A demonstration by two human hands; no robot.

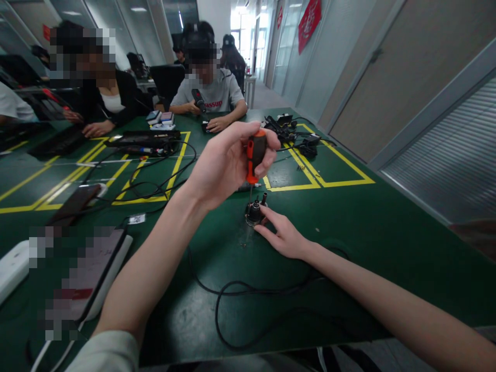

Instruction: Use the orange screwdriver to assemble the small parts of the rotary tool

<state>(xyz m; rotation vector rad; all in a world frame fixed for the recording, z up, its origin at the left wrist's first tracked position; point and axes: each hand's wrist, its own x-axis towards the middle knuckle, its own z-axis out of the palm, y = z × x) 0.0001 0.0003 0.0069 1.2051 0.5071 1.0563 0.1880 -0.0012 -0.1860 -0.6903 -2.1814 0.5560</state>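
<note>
An orange and black screwdriver [257, 155] is upright in my left hand [228, 160], its handle wrapped by my fingers. Its thin shaft points down to a small black and metal round part [253, 213] on the green table; whether the tip sits in a screw I cannot make out. The thumb and fingers of my right hand [284, 235] grip that part from its right side. Just in front of it lie some tiny screws [243, 245], too small to see well.
Black cable [232, 289] loops across the green table [186, 320] near me. Phones [93, 274] and a white power strip [15, 266] lie at left. Beyond are tangled black cables [284, 129] and yellow tape outlines [344, 183]. Across the table, a person [211, 98] holds a power screwdriver.
</note>
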